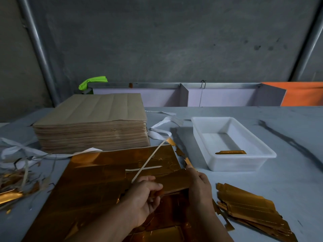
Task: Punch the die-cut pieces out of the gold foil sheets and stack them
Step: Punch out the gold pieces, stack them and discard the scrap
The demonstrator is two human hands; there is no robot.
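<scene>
From my remote desk I see left hand and right hand, fingers clamped on opposite ends of a long gold-foil die-cut piece held crosswise front-left of the white rectangular plastic tray, right hand nearer the stack of punched gold pieces before it.

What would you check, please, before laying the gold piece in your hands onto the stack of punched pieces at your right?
1. Grip on the gold piece: ok; the left hand and right hand hold its two ends.
2. Piece fully free of the gold sheet: cannot tell; the hands hide its lower edge.
3. Waste removed: not ok; a thin strip juts up from the left hand.
4. Stack of punched pieces squared: not ok; the pieces lie fanned.
5. White tub out of the path: ok; it stands beyond the stack.
</scene>
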